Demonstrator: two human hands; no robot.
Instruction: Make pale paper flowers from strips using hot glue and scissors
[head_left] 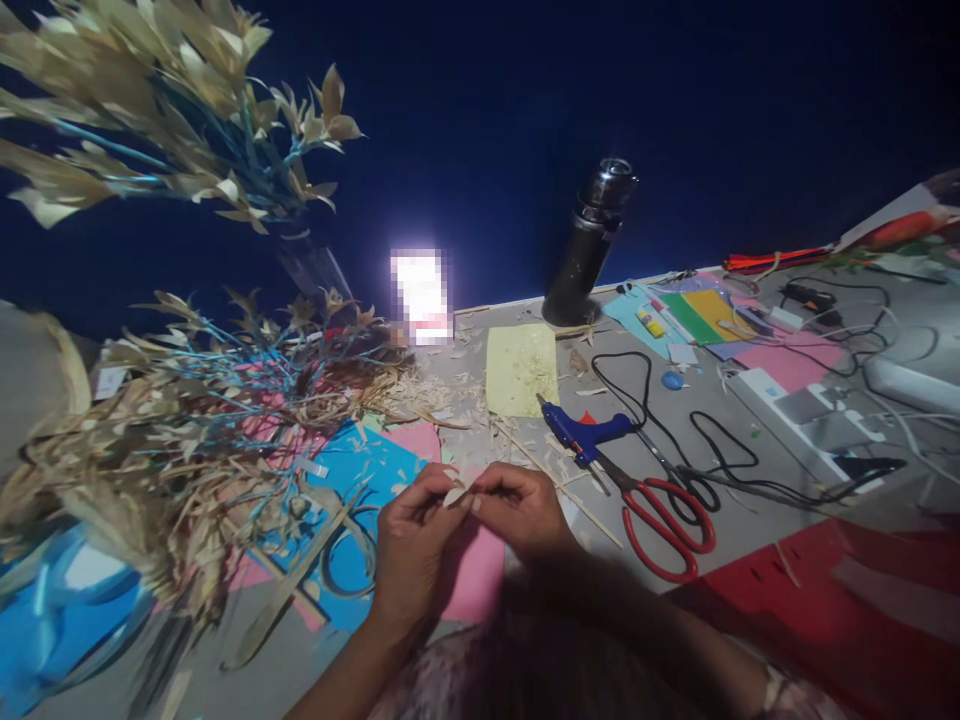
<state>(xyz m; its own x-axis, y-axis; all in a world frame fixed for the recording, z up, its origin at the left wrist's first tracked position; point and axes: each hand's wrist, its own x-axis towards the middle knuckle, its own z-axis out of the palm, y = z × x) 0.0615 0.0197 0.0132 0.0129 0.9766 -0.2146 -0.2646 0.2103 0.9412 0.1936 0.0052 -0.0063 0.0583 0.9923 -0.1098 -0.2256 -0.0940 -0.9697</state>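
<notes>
Over the front middle of the table, my left hand [420, 520] and my right hand [525, 505] meet, fingertips nearly touching. Between them is a small pale dried leaf [454, 494], pinched by the fingers of both hands. Its lower end is hidden by the fingertips. Beneath the hands lie pink paper [474, 580] and blue paper [367, 460]. Just right of my right hand rest a blue glue gun [581, 432] and scissors with red handles [667, 520]. A yellow square sheet [517, 360], speckled with bits, lies beyond the hands.
Dried leaves on blue stems [247, 150] stand in a clear vase at the back left, above a heap of dried plant strips [135, 450]. A dark flask [585, 250] stands behind. At right are black cables, a white power strip [795, 420] and a red sheet [840, 600].
</notes>
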